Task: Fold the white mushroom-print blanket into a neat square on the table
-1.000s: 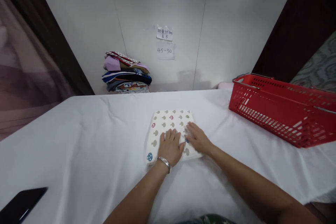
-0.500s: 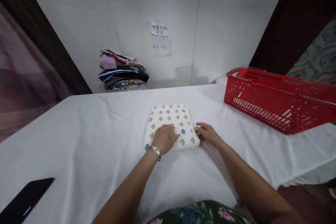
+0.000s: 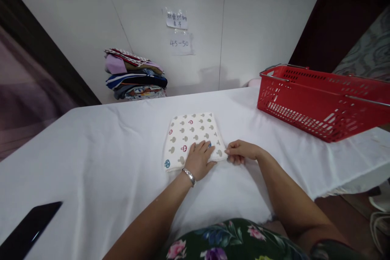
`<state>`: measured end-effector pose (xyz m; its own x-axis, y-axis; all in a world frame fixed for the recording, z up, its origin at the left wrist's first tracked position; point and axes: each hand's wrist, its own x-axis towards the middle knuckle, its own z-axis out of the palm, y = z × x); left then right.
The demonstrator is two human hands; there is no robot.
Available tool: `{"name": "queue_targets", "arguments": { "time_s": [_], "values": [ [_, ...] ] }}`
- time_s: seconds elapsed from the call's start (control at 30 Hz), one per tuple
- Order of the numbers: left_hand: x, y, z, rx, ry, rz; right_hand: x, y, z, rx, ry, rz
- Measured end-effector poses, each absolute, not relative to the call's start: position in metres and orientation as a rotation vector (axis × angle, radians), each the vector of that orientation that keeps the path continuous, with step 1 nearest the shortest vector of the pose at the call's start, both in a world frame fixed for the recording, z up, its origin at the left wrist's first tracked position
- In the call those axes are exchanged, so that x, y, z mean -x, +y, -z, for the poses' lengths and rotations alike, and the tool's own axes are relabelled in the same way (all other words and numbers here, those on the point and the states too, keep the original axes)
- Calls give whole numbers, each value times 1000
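Observation:
A folded white cloth [image 3: 190, 136] printed with mushrooms, mostly grey with a few red and blue, lies flat on the table in front of me. My left hand [image 3: 200, 160], with a silver bracelet at the wrist, rests palm down on the cloth's near part, fingers stretched out. At the cloth's near right corner, my right hand [image 3: 243, 151] pinches the edge between thumb and forefinger. The undersides of both hands are hidden.
A white cloth covers the table [image 3: 122, 162]. A stack of folded fabrics [image 3: 135, 75] stands at the back left, by the wall. On the right sits a red plastic basket [image 3: 323, 105] with metal handles. A dark phone [image 3: 30, 227] lies at the near left.
My left hand has slid right and slightly nearer across the cloth. My right hand has closed on the cloth's near right corner. The view has tilted slightly downward.

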<state>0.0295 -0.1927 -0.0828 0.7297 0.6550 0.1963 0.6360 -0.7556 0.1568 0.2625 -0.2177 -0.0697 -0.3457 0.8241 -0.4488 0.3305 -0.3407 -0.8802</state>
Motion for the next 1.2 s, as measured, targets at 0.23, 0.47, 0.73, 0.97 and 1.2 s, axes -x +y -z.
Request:
{"name": "queue_targets", "arguments": {
  "time_s": [0.23,0.47,0.73,0.97,1.2],
  "values": [
    [-30,-193,87,-2859,1061,-388,-252,-220,67,1619,-1503,-1656],
    [-24,-195,79,-2845,992,-371,-245,-218,78,1687,-1446,-1629],
    [44,-191,71,-2844,1046,-392,-244,-217,80,1737,-1472,-1640],
    [87,-191,91,-2711,1584,-490,-238,-218,81,1776,-1517,-1570],
    [88,-189,98,-2628,1619,-569,-236,-219,81,1782,-1539,-1555]
  ]
}}
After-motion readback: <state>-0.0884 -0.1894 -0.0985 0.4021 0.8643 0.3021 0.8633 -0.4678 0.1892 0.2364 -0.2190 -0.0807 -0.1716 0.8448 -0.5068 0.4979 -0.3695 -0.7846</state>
